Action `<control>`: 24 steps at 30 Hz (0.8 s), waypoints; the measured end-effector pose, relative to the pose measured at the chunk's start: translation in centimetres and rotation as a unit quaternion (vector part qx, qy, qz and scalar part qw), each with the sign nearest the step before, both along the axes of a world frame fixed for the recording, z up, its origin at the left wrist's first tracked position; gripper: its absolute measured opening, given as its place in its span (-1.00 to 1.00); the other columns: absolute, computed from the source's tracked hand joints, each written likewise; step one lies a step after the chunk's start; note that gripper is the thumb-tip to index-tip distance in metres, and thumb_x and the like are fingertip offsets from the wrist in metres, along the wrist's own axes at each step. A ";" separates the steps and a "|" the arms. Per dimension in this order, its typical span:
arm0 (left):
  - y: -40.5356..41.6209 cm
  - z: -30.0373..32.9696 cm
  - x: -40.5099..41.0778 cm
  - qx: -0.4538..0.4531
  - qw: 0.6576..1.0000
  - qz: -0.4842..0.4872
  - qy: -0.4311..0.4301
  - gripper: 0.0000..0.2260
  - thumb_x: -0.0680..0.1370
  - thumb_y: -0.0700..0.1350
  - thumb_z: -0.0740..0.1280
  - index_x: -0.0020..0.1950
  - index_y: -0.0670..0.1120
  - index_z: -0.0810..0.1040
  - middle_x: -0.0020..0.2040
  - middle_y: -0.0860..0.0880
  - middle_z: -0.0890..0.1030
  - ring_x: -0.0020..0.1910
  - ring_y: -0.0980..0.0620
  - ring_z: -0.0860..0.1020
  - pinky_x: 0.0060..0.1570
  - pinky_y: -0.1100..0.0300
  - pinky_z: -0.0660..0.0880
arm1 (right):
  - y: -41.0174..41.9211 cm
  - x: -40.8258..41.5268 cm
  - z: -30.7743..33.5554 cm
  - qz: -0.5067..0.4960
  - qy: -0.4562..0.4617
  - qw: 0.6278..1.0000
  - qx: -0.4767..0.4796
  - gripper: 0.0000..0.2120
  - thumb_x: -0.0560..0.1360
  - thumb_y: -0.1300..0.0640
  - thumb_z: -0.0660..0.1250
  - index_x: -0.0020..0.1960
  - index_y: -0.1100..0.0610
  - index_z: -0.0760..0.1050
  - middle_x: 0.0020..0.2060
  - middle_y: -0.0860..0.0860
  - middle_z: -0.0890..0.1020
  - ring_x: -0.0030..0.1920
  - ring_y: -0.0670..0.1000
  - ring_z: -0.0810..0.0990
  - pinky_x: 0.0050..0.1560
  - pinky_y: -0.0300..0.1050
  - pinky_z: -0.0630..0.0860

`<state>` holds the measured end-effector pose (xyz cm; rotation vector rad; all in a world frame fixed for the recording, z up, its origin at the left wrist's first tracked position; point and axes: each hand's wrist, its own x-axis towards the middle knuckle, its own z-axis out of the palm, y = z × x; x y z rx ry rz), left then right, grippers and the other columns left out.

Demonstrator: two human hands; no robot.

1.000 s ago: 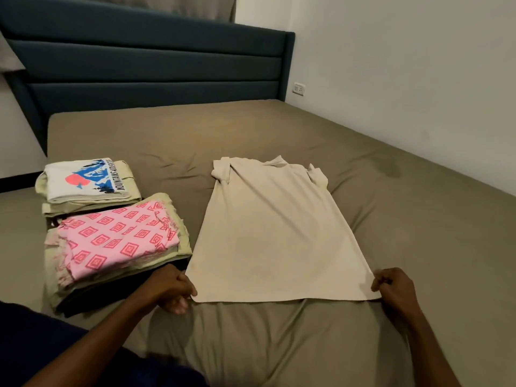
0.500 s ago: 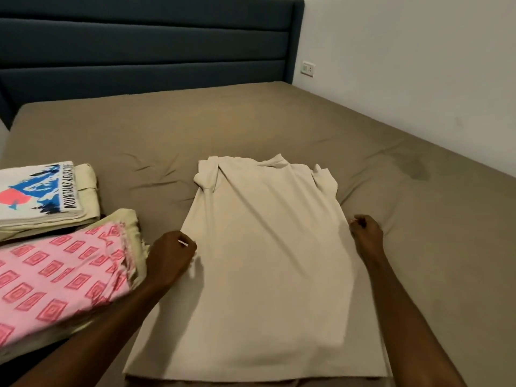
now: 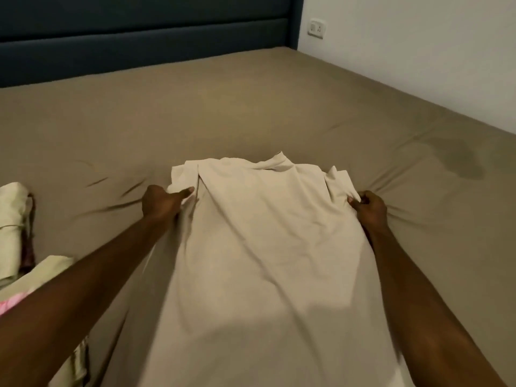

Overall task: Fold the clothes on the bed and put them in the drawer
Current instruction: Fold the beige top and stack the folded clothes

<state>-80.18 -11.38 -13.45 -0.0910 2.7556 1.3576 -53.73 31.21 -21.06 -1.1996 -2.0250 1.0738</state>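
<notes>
On olive-sheeted bed (image 3: 251, 101), beige shirt (image 3: 265, 247), navy headboard (image 3: 139, 37), white wall (image 3: 418, 51)

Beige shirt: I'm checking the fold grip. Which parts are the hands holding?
Left hand grips the beige shirt by its left shoulder, right hand by its right shoulder.

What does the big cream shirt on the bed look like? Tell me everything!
The cream shirt is plain, with no picture on it, and looks like soft thin cloth. It lies flat on the brown bed sheet, collar end away from the person, sleeves tucked in along its sides. Long soft wrinkles run down it, and its near end is blurred. The left hand pinches its left edge near the shoulder, and the right hand grips its right edge there too.
</notes>
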 end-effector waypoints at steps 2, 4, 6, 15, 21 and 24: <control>0.8 -0.4 -1.5 0.004 1.000 0.000 0.022 -0.61 0.44 0.05 0.56 -0.03 -0.28 0.67 -0.08 -0.28 0.69 -0.06 -0.25 0.67 -0.21 0.02 0.45 | 0.6 0.5 -0.1 -0.005 0.038 0.999 -0.038 -0.83 0.51 0.06 0.50 -0.12 0.12 0.57 -0.25 0.06 0.62 -0.26 0.01 0.51 -0.20 -0.05 0.42; 0.3 -1.0 -2.9 0.001 0.998 0.036 0.042 -0.69 0.51 -0.03 0.49 0.03 -0.29 0.69 -0.03 -0.31 0.69 -0.02 -0.28 0.66 -0.14 -0.01 0.46 | 2.1 0.8 -0.4 -0.037 0.095 0.991 -0.085 -0.80 0.57 0.06 0.44 -0.15 0.10 0.50 -0.29 0.02 0.56 -0.27 0.00 0.47 -0.18 -0.03 0.42; -1.0 -1.3 -3.7 0.006 0.995 0.081 0.050 -0.69 0.56 -0.05 0.43 0.12 -0.31 0.67 0.06 -0.35 0.67 0.05 -0.32 0.64 -0.02 -0.07 0.50 | 3.5 1.2 -0.7 -0.063 0.154 0.976 -0.142 -0.76 0.59 0.09 0.41 -0.21 0.09 0.45 -0.32 0.01 0.50 -0.27 0.01 0.45 -0.16 0.02 0.41; -4.3 -1.8 -6.4 -0.027 0.982 0.185 0.002 -0.67 0.61 -0.13 0.37 0.21 -0.39 0.58 0.20 -0.39 0.61 0.20 -0.38 0.59 0.14 -0.17 0.52 | 4.4 1.6 -1.6 -0.135 0.328 0.902 -0.245 -0.86 0.56 0.27 0.33 -0.13 0.08 0.52 -0.15 0.07 0.63 -0.14 0.06 0.61 0.00 0.04 0.60; -6.1 -1.6 -5.5 -0.037 0.968 0.250 0.003 -0.70 0.58 -0.33 0.25 0.29 -0.39 0.55 0.28 -0.40 0.56 0.28 -0.40 0.54 0.23 -0.19 0.48 | 2.2 1.3 0.6 -0.177 0.329 0.906 -0.199 -0.64 0.49 0.49 0.17 -0.09 0.02 0.40 -0.16 -0.02 0.56 -0.27 -0.12 0.56 -0.26 -0.26 0.53; -6.7 -2.0 -3.9 -0.106 0.974 0.193 0.048 -0.69 0.50 -0.28 0.28 0.23 -0.28 0.56 0.20 -0.36 0.59 0.18 -0.42 0.56 0.14 -0.23 0.51 | 1.2 1.3 0.7 -0.201 0.276 0.932 -0.123 -0.60 0.34 0.36 0.14 -0.01 -0.09 0.45 -0.07 -0.05 0.63 -0.15 -0.03 0.63 -0.16 -0.12 0.61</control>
